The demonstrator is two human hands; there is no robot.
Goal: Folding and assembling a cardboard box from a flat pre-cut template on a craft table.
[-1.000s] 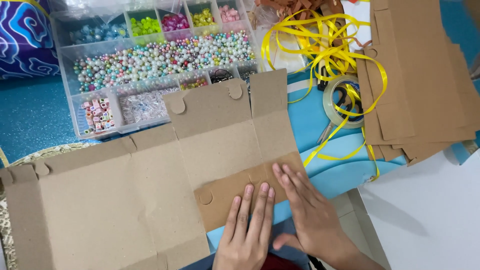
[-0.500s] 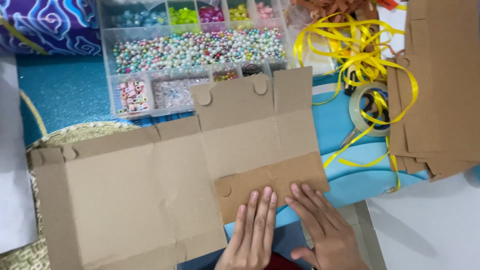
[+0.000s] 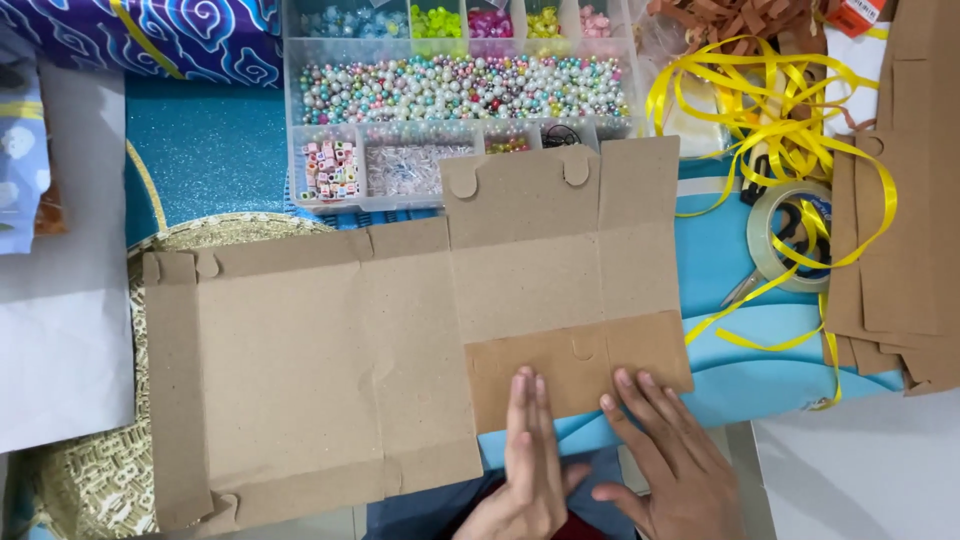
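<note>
Centrally placed: large flat-cut cardboard box blank (image 3: 330, 370), lying unfolded, its left part over a woven straw mat (image 3: 95, 480), its right part over a blue surface (image 3: 740, 290). Lower right flap (image 3: 575, 365) folded over onto the blank, showing darker brown. Left hand (image 3: 530, 465) pressed flat on that flap, fingers (image 3: 527, 410) straight and held together, gripping nothing. Right hand (image 3: 675, 465) just beside it, palm down, fingers (image 3: 635, 405) spread, tips on the flap's lower edge, likewise holding nothing. Hands close together, whether touching not clear.

Surroundings noted: clear plastic bead organiser (image 3: 455, 105) directly behind the blank, its near edge partly covered by the blank's upper tabs; long compartment filled with mixed pastel beads, smaller compartments with cube beads and clear beads. Tangle of yellow ribbon (image 3: 770, 110) to the right, trailing down across a roll of clear tape (image 3: 790, 235) and onto the blue surface. Scissors partly hidden under the tape roll. Stack of further cardboard blanks (image 3: 900, 220) at far right, close to the ribbon. Blue glitter sheet (image 3: 205, 150) at upper left, patterned blue-and-purple fabric (image 3: 190, 35) behind it. White paper (image 3: 60, 340) at far left, beside the mat. White tabletop (image 3: 860, 480) at lower right.

Obstructions: none over the flap itself; bead organiser and tape roll near the blank's upper and right edges.
</note>
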